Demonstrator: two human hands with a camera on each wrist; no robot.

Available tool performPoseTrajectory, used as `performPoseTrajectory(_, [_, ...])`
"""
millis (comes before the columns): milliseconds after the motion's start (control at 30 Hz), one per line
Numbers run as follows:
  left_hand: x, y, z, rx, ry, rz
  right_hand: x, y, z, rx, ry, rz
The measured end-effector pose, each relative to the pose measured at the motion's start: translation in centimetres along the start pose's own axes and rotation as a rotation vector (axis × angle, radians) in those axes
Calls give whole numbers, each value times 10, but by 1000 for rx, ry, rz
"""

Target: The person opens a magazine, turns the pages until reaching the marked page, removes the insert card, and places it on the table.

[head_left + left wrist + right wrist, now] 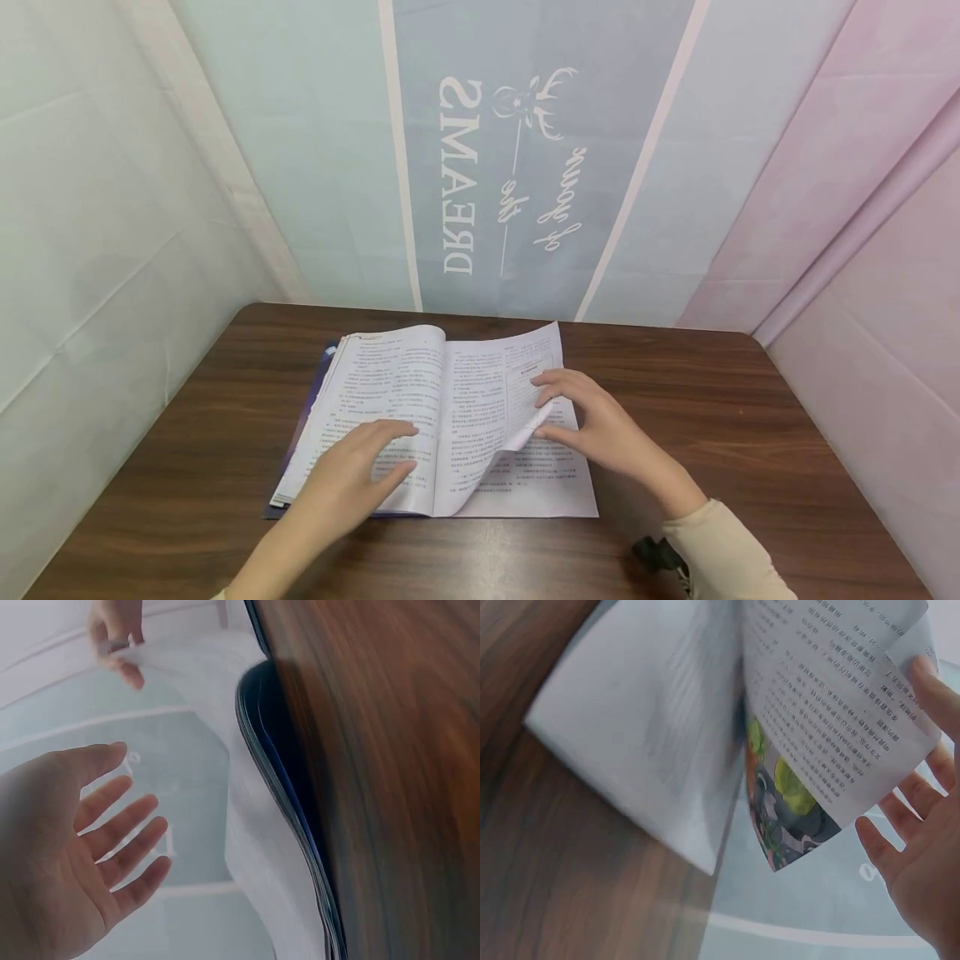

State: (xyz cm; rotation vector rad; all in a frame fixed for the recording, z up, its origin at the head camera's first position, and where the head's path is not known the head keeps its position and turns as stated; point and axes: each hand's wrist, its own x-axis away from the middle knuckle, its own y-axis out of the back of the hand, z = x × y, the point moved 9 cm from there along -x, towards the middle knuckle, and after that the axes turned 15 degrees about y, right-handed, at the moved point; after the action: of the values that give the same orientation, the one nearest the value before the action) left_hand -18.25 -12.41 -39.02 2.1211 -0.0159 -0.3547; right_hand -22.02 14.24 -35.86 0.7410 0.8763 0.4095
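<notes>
An open magazine (375,375) with printed text on both sides lies on the table, its dark blue cover showing along the left edge. My right hand (603,425) pinches the outer edge of a right-hand page (480,400), thumb on one face and fingers on the other. That page curls up at its lower corner, above the page beneath it. In the right wrist view a coloured picture (791,799) shows on the lifted sheet. Over the left-hand page is my left hand (341,479), holding nothing, its fingers spread and slightly bent in the left wrist view.
The dark brown wooden table (697,400) extends around the magazine on both sides. Behind it hangs a pale blue-grey fabric backdrop (510,292) with lettering and a deer's head. Light curtains border the left and right. A black object (658,554) sits at my right sleeve.
</notes>
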Motion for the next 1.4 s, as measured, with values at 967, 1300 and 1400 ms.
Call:
performPoseTrajectory(967, [-7,0,-78,233,-208,-93,-49,-2,55,33,177,-71])
performPoseTrajectory(1300, [-7,6,-72,199,-179,-215,-49,3,64,45,208,-114])
performPoseTrajectory(1400, [-7,8,-67,185,-155,-237,-48,6,67,40,216,-132])
